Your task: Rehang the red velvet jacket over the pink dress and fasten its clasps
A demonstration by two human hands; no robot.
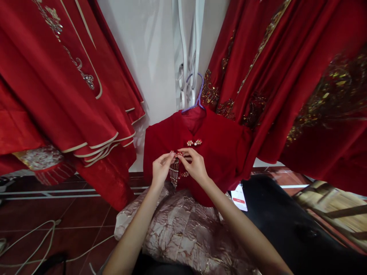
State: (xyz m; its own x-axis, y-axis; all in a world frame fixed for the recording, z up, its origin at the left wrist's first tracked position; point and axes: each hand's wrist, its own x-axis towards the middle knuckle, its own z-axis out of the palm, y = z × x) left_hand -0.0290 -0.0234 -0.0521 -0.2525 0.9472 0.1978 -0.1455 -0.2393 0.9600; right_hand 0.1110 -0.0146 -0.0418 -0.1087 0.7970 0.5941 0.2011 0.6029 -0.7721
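A red velvet jacket hangs on a purple hanger, its front facing me. One pair of flower-shaped beaded frog buttons sits below the neckline. Just under it, my left hand pinches one side of another beaded frog button. From the opposite side, my right hand pinches the same fastening, fingertips nearly touching the left ones. Below the left fingers dangles a beaded tassel. A further beaded fastening shows lower down, partly behind my right hand. Whether the pinched halves are joined is hidden.
Red gowns with pale piping hang at the left, and sequinned red gowns at the right. Patterned satin fabric covers my lap. A phone lies on a black seat. Cables trail across the tiled floor.
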